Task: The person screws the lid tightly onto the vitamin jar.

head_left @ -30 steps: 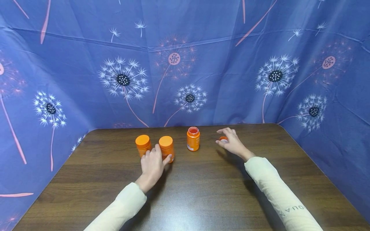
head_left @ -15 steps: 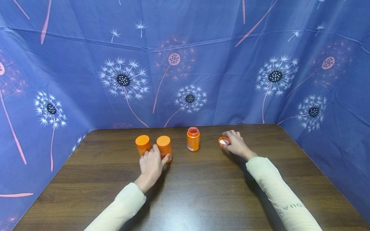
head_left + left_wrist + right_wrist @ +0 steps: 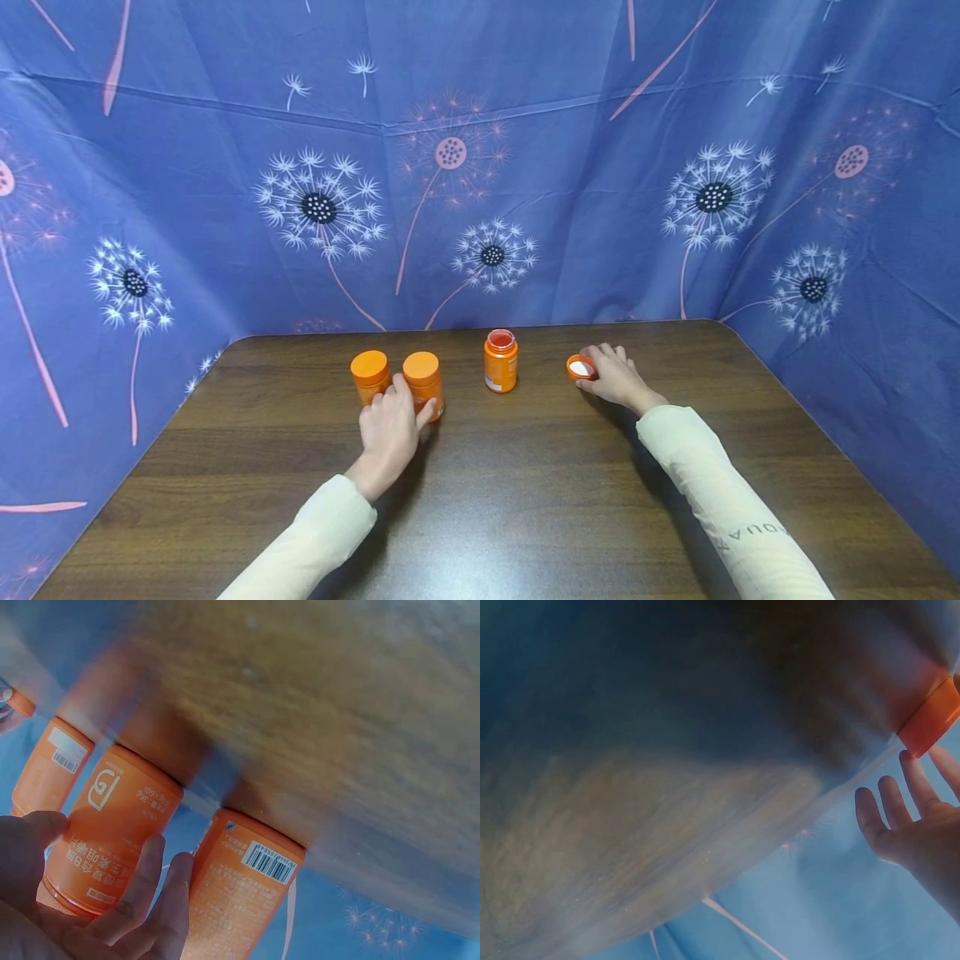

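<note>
Three orange pill bottles stand upright on the wooden table in the head view. My left hand [image 3: 387, 429] grips the capped middle bottle [image 3: 423, 387], thumb on one side and fingers on the other. Close to its left is another capped bottle [image 3: 369, 367]; in the left wrist view my fingers lie between that barcoded bottle [image 3: 244, 889] and the gripped one. Farther right stands the uncapped bottle [image 3: 500, 367], its mouth showing. An orange cap [image 3: 581, 367] lies with its white inside up, and my right hand [image 3: 615, 377] pinches its right side. In the right wrist view the other fingers extend past the cap [image 3: 930, 720].
The brown wooden table [image 3: 525, 492] ends at a blue dandelion-print cloth [image 3: 585, 208] behind the bottles. That cloth also hangs along the left and right sides.
My left hand has slid the middle bottle slightly left, nearer the leftmost one. My right hand has come down from above the cap, and its thumb and fingers have closed on it.
</note>
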Demonstrator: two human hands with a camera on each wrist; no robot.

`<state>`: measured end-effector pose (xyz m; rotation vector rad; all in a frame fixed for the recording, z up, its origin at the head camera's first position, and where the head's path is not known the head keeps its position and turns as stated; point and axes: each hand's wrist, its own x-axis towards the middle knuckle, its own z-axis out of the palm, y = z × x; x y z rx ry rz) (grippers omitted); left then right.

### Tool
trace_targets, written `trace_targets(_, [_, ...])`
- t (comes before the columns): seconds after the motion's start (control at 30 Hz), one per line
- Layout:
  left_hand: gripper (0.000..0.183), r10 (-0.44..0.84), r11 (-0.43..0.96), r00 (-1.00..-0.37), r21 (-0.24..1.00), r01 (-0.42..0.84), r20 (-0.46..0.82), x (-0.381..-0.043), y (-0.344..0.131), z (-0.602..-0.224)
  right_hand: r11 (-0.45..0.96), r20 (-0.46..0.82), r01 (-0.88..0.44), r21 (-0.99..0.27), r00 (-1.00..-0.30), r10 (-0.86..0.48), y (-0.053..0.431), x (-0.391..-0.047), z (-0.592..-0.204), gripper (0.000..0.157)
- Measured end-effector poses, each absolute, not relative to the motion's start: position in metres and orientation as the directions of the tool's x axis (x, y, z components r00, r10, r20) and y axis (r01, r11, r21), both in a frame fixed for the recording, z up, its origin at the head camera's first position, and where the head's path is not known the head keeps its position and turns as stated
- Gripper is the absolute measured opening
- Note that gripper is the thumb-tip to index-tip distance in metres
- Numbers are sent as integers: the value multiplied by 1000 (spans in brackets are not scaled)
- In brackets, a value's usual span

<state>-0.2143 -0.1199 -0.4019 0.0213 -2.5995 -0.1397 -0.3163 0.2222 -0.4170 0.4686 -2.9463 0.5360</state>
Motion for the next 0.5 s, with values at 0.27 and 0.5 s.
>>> trace_targets(0.27, [59,-24,997,-840,77,22,542,-211,-119,-392,891,158,-315,-327,-948,-277,223,-317,-417,52])
trace_targets(0.5, [67,-9,1000,-811,11,-3,585,-211,-116,-380,892,146,-314,-324,-949,-280,224,-318,-418,50])
